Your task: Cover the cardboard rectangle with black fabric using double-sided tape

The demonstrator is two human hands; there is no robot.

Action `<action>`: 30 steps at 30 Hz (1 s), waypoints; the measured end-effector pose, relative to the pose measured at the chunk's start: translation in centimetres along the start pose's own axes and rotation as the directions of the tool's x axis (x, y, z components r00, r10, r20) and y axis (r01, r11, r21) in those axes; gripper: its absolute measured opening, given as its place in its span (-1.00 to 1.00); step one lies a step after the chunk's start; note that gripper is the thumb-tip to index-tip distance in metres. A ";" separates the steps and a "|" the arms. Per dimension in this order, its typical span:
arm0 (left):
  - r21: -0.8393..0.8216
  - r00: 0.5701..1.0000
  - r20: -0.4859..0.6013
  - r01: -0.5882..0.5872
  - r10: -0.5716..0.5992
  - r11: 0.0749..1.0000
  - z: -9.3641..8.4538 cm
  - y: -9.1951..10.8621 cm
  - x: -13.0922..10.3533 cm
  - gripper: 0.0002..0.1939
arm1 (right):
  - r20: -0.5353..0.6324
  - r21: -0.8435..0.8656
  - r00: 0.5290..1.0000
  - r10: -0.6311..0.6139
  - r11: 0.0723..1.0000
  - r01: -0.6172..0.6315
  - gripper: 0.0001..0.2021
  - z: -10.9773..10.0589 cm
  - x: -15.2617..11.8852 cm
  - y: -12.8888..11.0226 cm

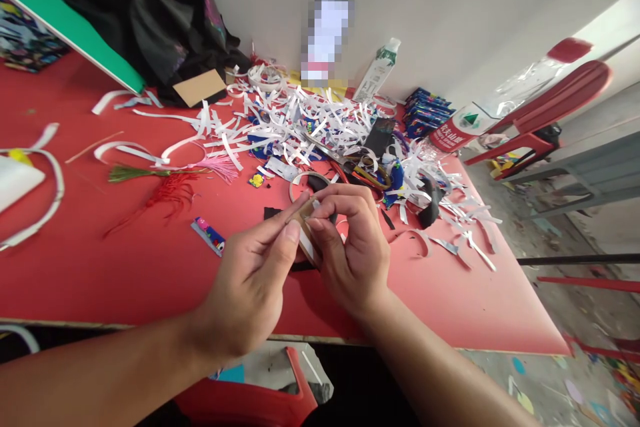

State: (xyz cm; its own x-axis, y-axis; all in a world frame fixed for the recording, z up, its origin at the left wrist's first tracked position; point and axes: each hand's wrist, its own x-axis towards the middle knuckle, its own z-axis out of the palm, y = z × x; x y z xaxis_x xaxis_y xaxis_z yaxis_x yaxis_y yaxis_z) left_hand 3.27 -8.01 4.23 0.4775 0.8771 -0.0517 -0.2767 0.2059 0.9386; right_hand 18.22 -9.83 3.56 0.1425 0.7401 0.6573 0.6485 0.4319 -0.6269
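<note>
Near the front middle of the red table (150, 267), both hands meet around a small brown piece with a white strip (309, 241). My left hand (255, 273) pinches its left side between thumb and fingers. With thumb and forefinger, my right hand (355, 247) pinches at its upper right edge, where a bit of white shows. Dark material lies partly hidden beneath the hands. Just beyond the fingers are a round pale ring (300, 180) and a pair of scissors (367, 173) among the scraps.
White paper strips (280, 113) are heaped across the back. A carton (380, 70), a large bottle (460, 130) and stacked blue packets (425, 110) stand behind. Red, pink and green tassels (165, 193) lie left. A black cloth (150, 20) leans at the back left.
</note>
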 end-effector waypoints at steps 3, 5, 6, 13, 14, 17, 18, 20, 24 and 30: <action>0.015 1.000 0.004 0.009 -0.009 1.000 -0.1 0.3 0.2 -0.62 | 0.017 -0.016 0.999 -0.028 0.999 0.028 -0.86 -0.2 0.1 0.2; 0.050 1.000 0.005 0.009 -0.009 0.999 -0.3 0.5 0.5 -0.62 | 0.045 -0.032 0.997 -0.058 0.998 0.060 -0.87 -0.4 0.2 0.4; 0.071 1.000 0.008 0.009 -0.009 0.997 -0.4 0.6 0.6 -0.61 | 0.066 -0.034 0.995 -0.076 0.996 0.078 -0.87 -0.5 0.3 0.5; 0.167 0.999 0.034 0.004 -0.010 0.986 -1.3 1.2 1.3 -0.66 | 0.163 0.020 0.974 -0.156 0.988 0.155 -0.73 -1.5 0.9 1.2; 0.170 0.999 0.041 0.002 -0.009 0.985 -1.3 1.3 1.4 -0.67 | 0.184 0.002 0.970 -0.160 0.987 0.162 -0.74 -1.5 0.9 1.2; 0.164 0.999 0.048 0.003 -0.011 0.986 -1.4 1.3 1.4 -0.68 | 0.181 -0.025 0.968 -0.175 0.983 0.182 -0.81 -1.6 0.8 1.3; 0.155 0.999 0.045 0.003 -0.010 0.988 -1.4 1.2 1.4 -0.68 | 0.165 -0.023 0.970 -0.181 0.982 0.187 -0.82 -1.5 0.8 1.3; 0.142 0.999 0.043 0.003 -0.010 0.990 -1.4 1.2 1.4 -0.68 | 0.139 -0.013 0.973 -0.184 0.982 0.187 -0.82 -1.5 0.7 1.3; 0.160 0.998 0.052 0.009 -0.018 0.987 -1.5 1.1 1.5 -0.66 | 0.152 0.002 0.973 -0.172 0.985 0.174 -0.84 -1.6 0.8 1.2; 0.111 0.997 0.066 0.031 -0.038 0.993 -1.7 1.0 1.6 -0.69 | 0.210 0.000 0.960 -0.186 0.982 0.191 -0.86 -1.8 0.8 1.4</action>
State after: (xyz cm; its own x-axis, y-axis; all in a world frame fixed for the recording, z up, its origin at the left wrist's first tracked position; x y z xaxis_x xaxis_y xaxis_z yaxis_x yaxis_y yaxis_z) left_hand 2.40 -5.64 4.53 0.5420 0.8379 -0.0648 -0.1678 0.1835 0.9686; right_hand 20.54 -9.53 3.98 -0.1414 0.7383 0.6595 0.6640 0.5648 -0.4900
